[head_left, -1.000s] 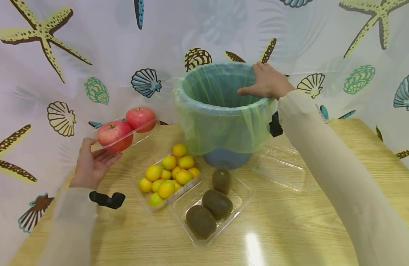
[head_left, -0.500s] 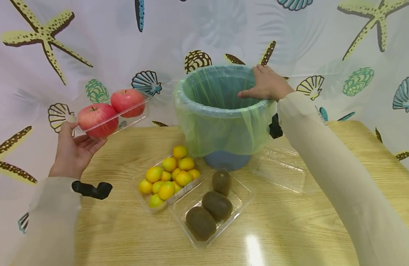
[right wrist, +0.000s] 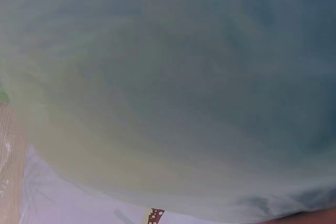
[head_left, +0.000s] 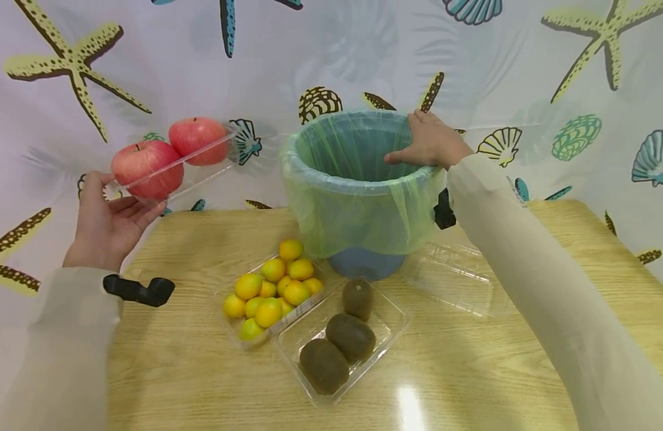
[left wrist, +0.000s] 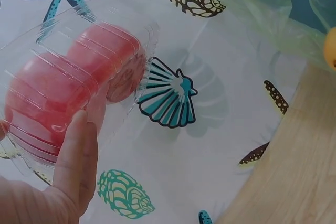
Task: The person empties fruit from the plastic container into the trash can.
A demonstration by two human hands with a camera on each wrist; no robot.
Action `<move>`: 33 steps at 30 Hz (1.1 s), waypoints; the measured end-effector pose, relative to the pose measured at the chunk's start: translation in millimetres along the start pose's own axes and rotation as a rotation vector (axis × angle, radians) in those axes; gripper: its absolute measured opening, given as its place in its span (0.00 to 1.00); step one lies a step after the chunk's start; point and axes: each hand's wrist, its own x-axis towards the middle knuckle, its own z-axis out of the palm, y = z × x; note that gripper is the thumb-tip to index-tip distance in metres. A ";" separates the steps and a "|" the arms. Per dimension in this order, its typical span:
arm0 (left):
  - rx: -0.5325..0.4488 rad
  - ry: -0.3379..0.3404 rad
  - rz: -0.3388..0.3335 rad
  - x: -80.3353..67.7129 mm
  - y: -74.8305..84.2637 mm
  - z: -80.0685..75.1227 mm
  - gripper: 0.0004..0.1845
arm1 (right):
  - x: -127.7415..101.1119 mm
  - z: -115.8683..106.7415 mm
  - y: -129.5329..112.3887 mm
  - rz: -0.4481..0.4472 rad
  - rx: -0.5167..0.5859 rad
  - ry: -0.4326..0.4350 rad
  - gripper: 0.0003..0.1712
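Above table's left edge: left hand (head_left: 107,221) grips apple tray (head_left: 172,170), long axis twd bin (head_left: 358,185); right hand (head_left: 430,143) holds rim

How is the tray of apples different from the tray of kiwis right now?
The apple tray is held up in the air by the left hand, tilted; the kiwi tray lies flat on the table. The apple tray holds two red fruits, the kiwi tray three brown ones. Both are clear plastic.

Red apples (head_left: 148,167), blue bin (head_left: 366,263) (green liner (head_left: 358,215)), seashell-patterned curtain (head_left: 525,72).

Clear tray (head_left: 202,167) of two red apples (head_left: 148,169), tilted, aloft.
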 end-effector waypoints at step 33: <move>0.135 -0.081 0.047 9.4 -6.6 66.8 0.24 | 0.2 0.7 1.1 0.004 0.003 0.012 0.56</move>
